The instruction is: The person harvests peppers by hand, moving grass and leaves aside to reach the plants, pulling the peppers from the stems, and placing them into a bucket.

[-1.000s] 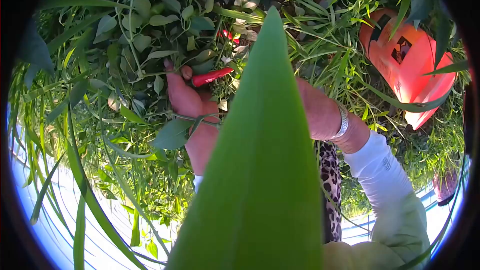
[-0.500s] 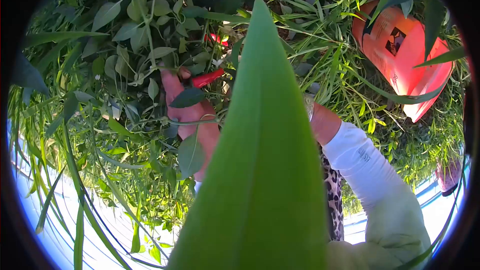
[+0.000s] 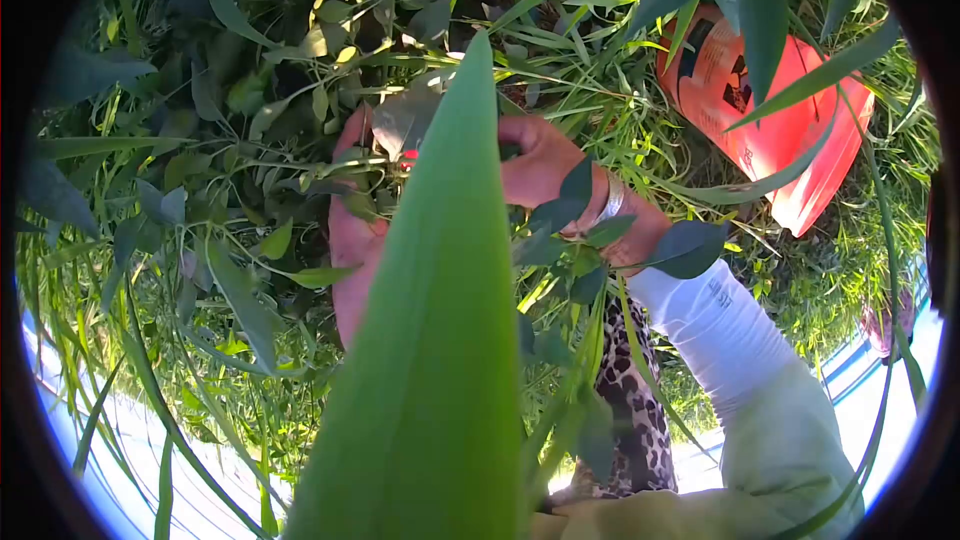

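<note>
Head view of two bare hands in dense foliage; clock positions are read from the centre of the field. The left hand (image 3: pixel 350 225), at 9 o'clock, reaches upward among stems, one finger extended beside a grey-green leaf (image 3: pixel 402 120). The right hand (image 3: pixel 545 165), at 1 o'clock, points toward it with bent fingers. Fingertips of both are partly concealed, so whether either is clamped on anything cannot be determined. A red fruit (image 3: pixel 409 158), mostly hidden, lies between the hands at 11 o'clock, nearer the left. A broad green blade (image 3: pixel 420 360) rises from 6 o'clock toward 12, masking part of the left hand. Dark leaves (image 3: pixel 690 248) cross the right wrist, which bears a silvery bracelet (image 3: pixel 612 200); its white sleeve (image 3: pixel 740 340) lies at 4 o'clock. At 2 o'clock, an orange-red container (image 3: pixel 800 160) leans in grass (image 3: pixel 630 100).
</note>
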Demonstrator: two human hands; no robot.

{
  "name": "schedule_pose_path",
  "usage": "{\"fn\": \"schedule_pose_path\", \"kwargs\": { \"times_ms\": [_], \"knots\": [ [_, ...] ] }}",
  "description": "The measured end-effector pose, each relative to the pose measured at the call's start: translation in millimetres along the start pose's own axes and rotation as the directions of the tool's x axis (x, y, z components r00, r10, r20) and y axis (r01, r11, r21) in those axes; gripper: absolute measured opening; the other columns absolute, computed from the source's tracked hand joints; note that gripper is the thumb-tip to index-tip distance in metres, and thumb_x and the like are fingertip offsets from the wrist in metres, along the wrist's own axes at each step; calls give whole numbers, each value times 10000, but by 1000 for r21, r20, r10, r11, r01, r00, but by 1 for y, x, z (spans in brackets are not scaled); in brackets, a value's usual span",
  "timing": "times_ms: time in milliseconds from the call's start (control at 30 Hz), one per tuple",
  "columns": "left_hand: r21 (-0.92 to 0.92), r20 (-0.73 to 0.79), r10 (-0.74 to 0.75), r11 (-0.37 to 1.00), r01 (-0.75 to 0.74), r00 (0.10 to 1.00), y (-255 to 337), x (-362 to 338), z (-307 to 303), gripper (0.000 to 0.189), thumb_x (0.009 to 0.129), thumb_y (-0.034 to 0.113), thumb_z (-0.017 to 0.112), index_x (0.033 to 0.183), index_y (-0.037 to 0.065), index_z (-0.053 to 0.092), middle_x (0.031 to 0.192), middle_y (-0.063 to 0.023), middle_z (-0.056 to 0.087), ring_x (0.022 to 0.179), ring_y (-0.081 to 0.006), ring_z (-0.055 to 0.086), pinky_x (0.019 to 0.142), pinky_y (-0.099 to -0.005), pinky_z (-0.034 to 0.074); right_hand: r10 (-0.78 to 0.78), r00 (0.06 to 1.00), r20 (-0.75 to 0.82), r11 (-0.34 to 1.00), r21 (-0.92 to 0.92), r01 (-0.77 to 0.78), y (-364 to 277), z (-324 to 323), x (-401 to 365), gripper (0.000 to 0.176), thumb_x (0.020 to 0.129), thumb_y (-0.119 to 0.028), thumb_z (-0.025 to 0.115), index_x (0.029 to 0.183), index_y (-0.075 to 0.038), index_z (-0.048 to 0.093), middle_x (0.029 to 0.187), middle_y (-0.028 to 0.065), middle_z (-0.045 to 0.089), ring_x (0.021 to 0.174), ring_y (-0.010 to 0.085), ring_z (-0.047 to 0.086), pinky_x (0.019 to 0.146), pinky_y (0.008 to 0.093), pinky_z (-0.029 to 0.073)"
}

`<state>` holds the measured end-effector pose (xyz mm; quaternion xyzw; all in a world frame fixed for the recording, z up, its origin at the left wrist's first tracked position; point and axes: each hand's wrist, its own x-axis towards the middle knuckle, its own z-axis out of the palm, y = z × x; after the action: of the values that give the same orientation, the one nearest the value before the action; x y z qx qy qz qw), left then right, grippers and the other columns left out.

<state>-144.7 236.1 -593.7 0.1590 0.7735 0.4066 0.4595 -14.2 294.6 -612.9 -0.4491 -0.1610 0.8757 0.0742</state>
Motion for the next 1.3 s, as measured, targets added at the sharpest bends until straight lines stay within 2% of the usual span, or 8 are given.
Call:
{"fn": "schedule_pose_path", "kwargs": {
  "times_ms": [233, 367, 567, 667, 1133, 1200, 1233, 1300],
  "knots": [
    [-39, 3, -258, 965, 258, 966, 6, 1, -13, 272, 850, 160, 576, 1080, 17, 552, 981, -90, 611, 873, -161, 580, 807, -312, 466, -257, 966, 28, 607, -773, 184, 22, 33, 0, 379, 592, -314, 711, 782, 1, 617, 703, 199, 599, 702, 347, 607, 653, 388, 492],
    [-618, -217, -422, 758, 210, 880, -10, 16, -12, 325, 907, 91, 456, 1219, -1, 447, 1152, -121, 540, 935, -192, 578, 753, -338, 522, -221, 961, 165, 489, -834, 256, 19, 22, 1, 384, 593, -352, 709, 737, -8, 618, 663, 183, 586, 670, 341, 598, 638, 392, 481],
    [-102, -166, -190, 979, 175, 968, -52, 40, -86, 432, 810, 91, 632, 1203, 25, 467, 843, -42, 571, 705, -117, 525, 652, -250, 472, 83, 924, 374, 514, -810, 282, 1, -5, -49, 375, 613, -367, 691, 715, -16, 607, 598, 143, 559, 579, 264, 591, 569, 369, 463],
    [106, -96, -72, 991, 82, 993, -98, 58, -127, 442, 842, 162, 600, 1235, 35, 443, 880, -39, 534, 743, -116, 491, 669, -244, 476, 208, 977, 47, 932, -311, -184, -4, -23, -81, 375, 666, -252, 719, 938, -11, 625, 740, 64, 614, 607, 136, 578, 547, 300, 467],
    [-218, -273, -219, 962, 162, 937, -47, 39, -74, 451, 853, 236, 551, 1254, 69, 431, 1047, -97, 538, 917, -155, 512, 738, -269, 481, -278, 722, -634, 947, -56, 315, -82, -370, -404, 430, 913, -312, 473, 1289, -109, 421, 1068, 110, 598, 852, 210, 610, 607, 228, 491],
    [-195, -280, -218, 966, 167, 935, -46, 32, -74, 449, 848, 228, 555, 1250, 70, 436, 1046, -99, 543, 915, -159, 518, 737, -274, 482, -439, 88, -894, 897, -442, -17, -62, -422, -434, 429, 902, -285, 482, 1291, -108, 434, 1124, 112, 578, 1024, 231, 567, 777, 274, 464],
    [-165, -281, -206, 973, 164, 937, -45, 35, -74, 447, 845, 224, 557, 1249, 71, 438, 1045, -100, 546, 913, -161, 520, 737, -276, 482, -598, 209, -774, 603, -605, -520, -61, -394, -412, 446, 867, -267, 511, 1263, -67, 458, 1121, 97, 575, 1024, 185, 554, 841, 293, 424],
    [-156, -296, -222, 971, 183, 929, -49, 30, -74, 445, 840, 216, 560, 1245, 72, 443, 1044, -103, 551, 910, -165, 526, 736, -280, 482, -490, 452, -745, 698, -646, -310, -53, -257, -309, 422, 843, -228, 542, 1214, -34, 487, 1077, 94, 581, 981, 190, 566, 806, 297, 444]
  ]
}}
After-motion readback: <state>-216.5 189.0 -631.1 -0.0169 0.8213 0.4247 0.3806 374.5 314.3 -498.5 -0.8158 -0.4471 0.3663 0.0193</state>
